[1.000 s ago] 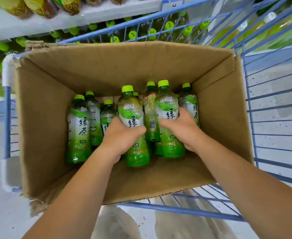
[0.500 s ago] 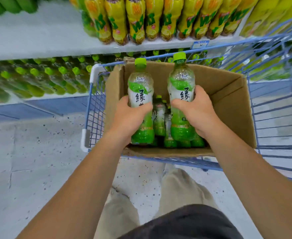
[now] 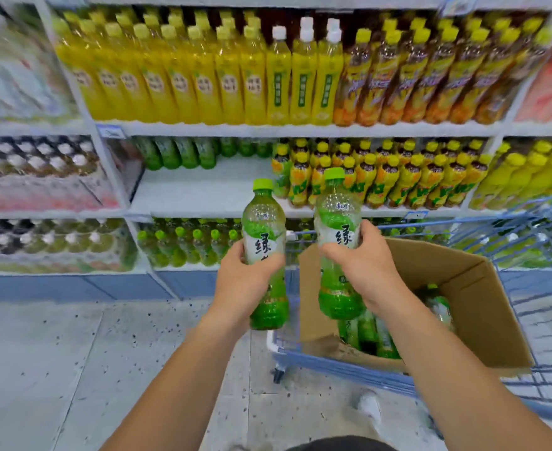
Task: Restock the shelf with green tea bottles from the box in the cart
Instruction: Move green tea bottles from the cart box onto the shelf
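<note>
My left hand grips a green tea bottle with a green cap, upright. Beside it my right hand grips a second green tea bottle, also upright. Both bottles are lifted clear of the cardboard box and held in front of the shelves. The box sits in the blue wire cart at the right, with several green tea bottles still inside. On the middle shelf a few green tea bottles stand at the back, with bare white shelf in front of them.
Yellow-capped tea bottles fill the right of the middle shelf. Tall yellow drink bottles line the top shelf. More green-capped bottles fill the bottom shelf. Clear bottles stand at the left. Speckled grey floor lies at my left.
Both hands lifted their bottles out of the box and up toward the shelves. My view swung up and left from the box to the shelf face.
</note>
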Demonstrator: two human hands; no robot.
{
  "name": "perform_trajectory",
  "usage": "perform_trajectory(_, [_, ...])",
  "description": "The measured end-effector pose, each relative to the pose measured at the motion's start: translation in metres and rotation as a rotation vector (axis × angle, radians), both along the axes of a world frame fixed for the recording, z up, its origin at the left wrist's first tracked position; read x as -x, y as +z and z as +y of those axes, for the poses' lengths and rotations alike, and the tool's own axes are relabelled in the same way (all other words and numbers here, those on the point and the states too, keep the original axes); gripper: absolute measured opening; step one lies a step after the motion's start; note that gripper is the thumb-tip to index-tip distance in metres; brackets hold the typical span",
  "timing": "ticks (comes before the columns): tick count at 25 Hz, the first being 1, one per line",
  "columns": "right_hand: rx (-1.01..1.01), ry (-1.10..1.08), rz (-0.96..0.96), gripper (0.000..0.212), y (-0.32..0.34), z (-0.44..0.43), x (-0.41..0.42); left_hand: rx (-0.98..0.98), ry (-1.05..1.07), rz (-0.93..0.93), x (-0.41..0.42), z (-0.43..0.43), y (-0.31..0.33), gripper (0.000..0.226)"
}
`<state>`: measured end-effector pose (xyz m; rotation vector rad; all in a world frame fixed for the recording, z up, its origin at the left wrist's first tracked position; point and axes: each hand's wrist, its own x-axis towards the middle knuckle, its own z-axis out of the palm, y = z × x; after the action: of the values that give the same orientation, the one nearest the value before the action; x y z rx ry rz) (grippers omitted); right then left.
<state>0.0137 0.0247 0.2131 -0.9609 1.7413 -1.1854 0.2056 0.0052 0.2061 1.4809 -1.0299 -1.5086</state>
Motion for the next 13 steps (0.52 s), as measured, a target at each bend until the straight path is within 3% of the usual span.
perform_trajectory(7, [0.017,0.031,0.033,0.041,0.031,-0.046,-0.085,0.089,0.001,-0.021,-0.092,-0.043,0.032,0.031])
perform_trajectory(13, [0.034,0.086,0.021,0.047,0.004,-0.125,-0.138,0.122,0.033,-0.049,-0.136,-0.096,0.016,0.043])
